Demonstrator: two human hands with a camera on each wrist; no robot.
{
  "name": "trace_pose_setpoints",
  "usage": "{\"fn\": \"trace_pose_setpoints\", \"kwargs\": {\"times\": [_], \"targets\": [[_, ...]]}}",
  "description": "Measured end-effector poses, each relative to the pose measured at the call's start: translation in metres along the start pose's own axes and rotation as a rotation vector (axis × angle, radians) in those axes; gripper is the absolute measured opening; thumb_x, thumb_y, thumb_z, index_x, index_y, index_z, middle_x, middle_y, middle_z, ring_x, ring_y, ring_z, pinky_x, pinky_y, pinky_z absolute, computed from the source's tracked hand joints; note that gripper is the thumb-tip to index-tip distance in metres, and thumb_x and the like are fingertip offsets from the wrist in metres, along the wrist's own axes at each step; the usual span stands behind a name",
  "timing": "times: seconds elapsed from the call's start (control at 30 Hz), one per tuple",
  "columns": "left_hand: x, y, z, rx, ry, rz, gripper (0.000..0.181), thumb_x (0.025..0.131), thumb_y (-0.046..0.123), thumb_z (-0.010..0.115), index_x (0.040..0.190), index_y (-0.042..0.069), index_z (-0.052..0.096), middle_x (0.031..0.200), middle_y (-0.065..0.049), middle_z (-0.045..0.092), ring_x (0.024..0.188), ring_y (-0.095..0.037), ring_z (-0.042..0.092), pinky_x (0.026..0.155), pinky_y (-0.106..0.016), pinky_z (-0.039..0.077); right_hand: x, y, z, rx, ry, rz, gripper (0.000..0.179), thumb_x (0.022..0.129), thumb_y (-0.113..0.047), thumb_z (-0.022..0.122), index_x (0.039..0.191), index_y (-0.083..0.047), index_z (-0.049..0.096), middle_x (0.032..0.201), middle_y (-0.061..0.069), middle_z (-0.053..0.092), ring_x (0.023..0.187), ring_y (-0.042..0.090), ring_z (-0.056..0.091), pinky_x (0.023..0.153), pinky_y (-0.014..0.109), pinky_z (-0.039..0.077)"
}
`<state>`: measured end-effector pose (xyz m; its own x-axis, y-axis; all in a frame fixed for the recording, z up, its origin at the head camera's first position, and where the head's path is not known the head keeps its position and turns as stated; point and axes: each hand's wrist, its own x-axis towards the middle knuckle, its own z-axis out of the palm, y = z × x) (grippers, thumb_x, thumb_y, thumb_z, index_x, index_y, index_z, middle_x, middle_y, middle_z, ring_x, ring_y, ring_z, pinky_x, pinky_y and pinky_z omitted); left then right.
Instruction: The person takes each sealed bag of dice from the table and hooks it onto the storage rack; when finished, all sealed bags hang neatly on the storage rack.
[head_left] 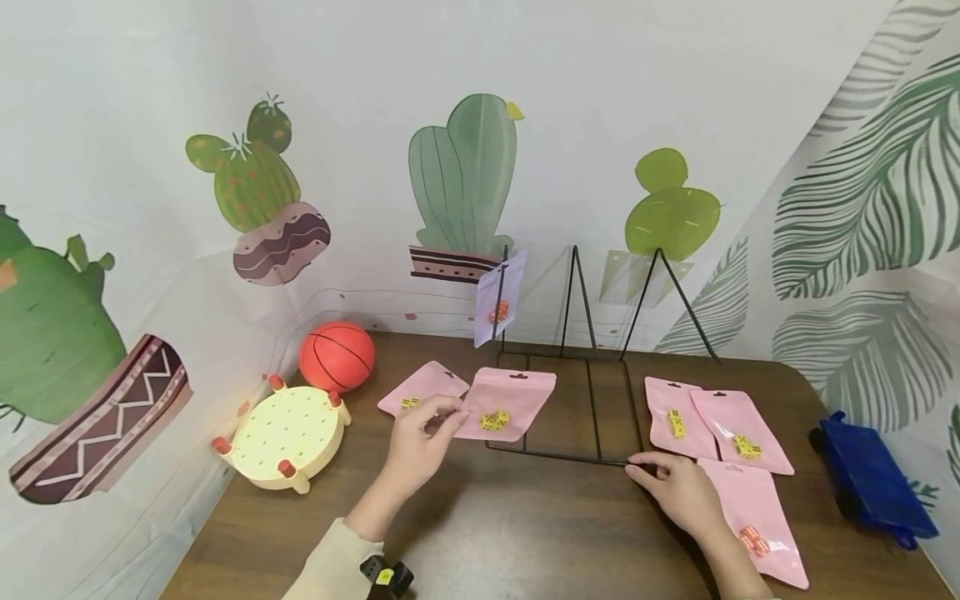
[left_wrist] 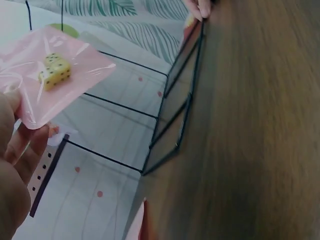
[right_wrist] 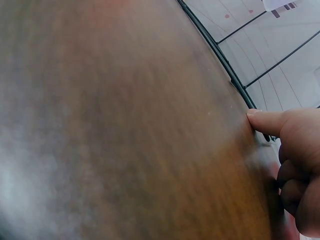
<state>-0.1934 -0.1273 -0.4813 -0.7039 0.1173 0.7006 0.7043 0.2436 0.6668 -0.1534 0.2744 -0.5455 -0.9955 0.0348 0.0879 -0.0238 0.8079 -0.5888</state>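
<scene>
My left hand pinches the lower left edge of a pink zip bag between thumb and fingers. Yellow dice show through its clear front. In the head view the bag overlaps the left part of a black wire rack. At the rack's front right corner, my right hand grips the wire with thumb and curled fingers. A purple bag with orange-red dice hangs on the rack's left upright prong. Behind the left hand, another pink bag with yellow dice lies on the table.
Right of the rack lie two pink bags with yellow dice and a pink bag with orange dice. A blue wheeled toy stands at the right edge. A red ball and a cream pegged disc sit at left.
</scene>
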Motion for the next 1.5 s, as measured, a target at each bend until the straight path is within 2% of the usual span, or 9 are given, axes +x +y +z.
{"fn": "trace_pose_setpoints", "kwargs": {"times": [0.1,0.27,0.43,0.73,0.93,1.03,1.17,1.33,1.5], "targets": [[0.002,0.005,0.0,-0.046,0.056,-0.015,0.018,0.086,-0.011,0.077,0.095,0.004,0.073,0.085,-0.009,0.073,0.068,-0.013,0.064,0.056,-0.024,0.051,0.0,0.001,0.001,-0.003,0.005,-0.001,0.025,0.092,-0.045,0.079,0.105,-0.025,0.081,0.055,-0.012,0.03,0.054,0.007,0.028,0.05,0.029,0.023],[0.003,0.009,-0.001,-0.096,0.108,-0.072,0.02,0.087,-0.013,0.076,0.097,0.004,0.074,0.088,-0.008,0.073,0.074,-0.007,0.063,0.062,-0.022,0.051,0.0,0.001,0.001,-0.002,0.002,0.005,0.026,0.092,-0.046,0.079,0.106,-0.025,0.081,0.055,-0.011,0.03,0.054,0.007,0.029,0.05,0.03,0.024],[0.001,0.009,-0.001,-0.093,0.14,-0.044,0.021,0.086,-0.016,0.075,0.097,0.002,0.073,0.086,-0.01,0.073,0.075,-0.005,0.061,0.063,-0.021,0.051,0.0,0.0,0.0,0.003,-0.005,0.005,0.026,0.092,-0.046,0.079,0.106,-0.025,0.081,0.056,-0.011,0.032,0.055,0.007,0.031,0.051,0.03,0.025],[0.0,0.012,-0.002,-0.096,0.161,-0.001,0.023,0.084,-0.017,0.076,0.096,0.002,0.074,0.084,-0.008,0.072,0.061,-0.012,0.056,0.055,-0.02,0.045,0.0,-0.001,-0.001,0.0,-0.001,0.002,0.025,0.092,-0.044,0.079,0.107,-0.024,0.081,0.055,-0.011,0.03,0.053,0.007,0.027,0.049,0.029,0.023],[0.002,0.016,0.001,-0.088,0.187,-0.067,0.021,0.085,-0.019,0.073,0.095,-0.001,0.071,0.082,-0.012,0.072,0.072,-0.002,0.06,0.061,-0.02,0.049,-0.001,-0.001,-0.001,-0.003,-0.006,0.005,0.025,0.092,-0.044,0.078,0.107,-0.024,0.081,0.056,-0.012,0.029,0.055,0.007,0.028,0.051,0.03,0.023],[0.005,0.027,0.002,-0.107,0.196,-0.099,0.019,0.085,-0.021,0.071,0.094,-0.005,0.069,0.08,-0.016,0.07,0.074,0.0,0.06,0.061,-0.02,0.05,-0.001,-0.002,-0.001,-0.002,-0.008,0.003,0.025,0.093,-0.044,0.078,0.107,-0.024,0.081,0.056,-0.011,0.031,0.056,0.007,0.03,0.051,0.03,0.024],[0.009,0.04,0.003,-0.102,0.213,-0.119,0.015,0.086,-0.019,0.071,0.094,-0.006,0.069,0.081,-0.014,0.071,0.077,0.001,0.062,0.064,-0.02,0.051,0.0,-0.002,-0.002,0.003,-0.006,-0.003,0.024,0.093,-0.043,0.078,0.107,-0.024,0.081,0.056,-0.011,0.033,0.056,0.008,0.032,0.051,0.031,0.025],[0.006,0.026,0.005,-0.093,0.233,-0.151,0.015,0.086,-0.018,0.072,0.095,-0.006,0.069,0.082,-0.016,0.071,0.076,0.0,0.062,0.064,-0.019,0.05,0.0,-0.001,-0.001,0.008,-0.006,-0.004,0.024,0.093,-0.043,0.078,0.106,-0.024,0.081,0.056,-0.011,0.032,0.056,0.008,0.031,0.051,0.03,0.025],[0.007,0.013,0.008,-0.108,0.235,-0.15,0.012,0.09,-0.012,0.073,0.097,-0.002,0.072,0.084,-0.014,0.072,0.074,-0.004,0.062,0.062,-0.02,0.05,0.0,0.0,-0.001,0.004,-0.007,-0.003,0.024,0.092,-0.044,0.078,0.106,-0.025,0.081,0.056,-0.012,0.031,0.055,0.007,0.03,0.05,0.03,0.025]]}}
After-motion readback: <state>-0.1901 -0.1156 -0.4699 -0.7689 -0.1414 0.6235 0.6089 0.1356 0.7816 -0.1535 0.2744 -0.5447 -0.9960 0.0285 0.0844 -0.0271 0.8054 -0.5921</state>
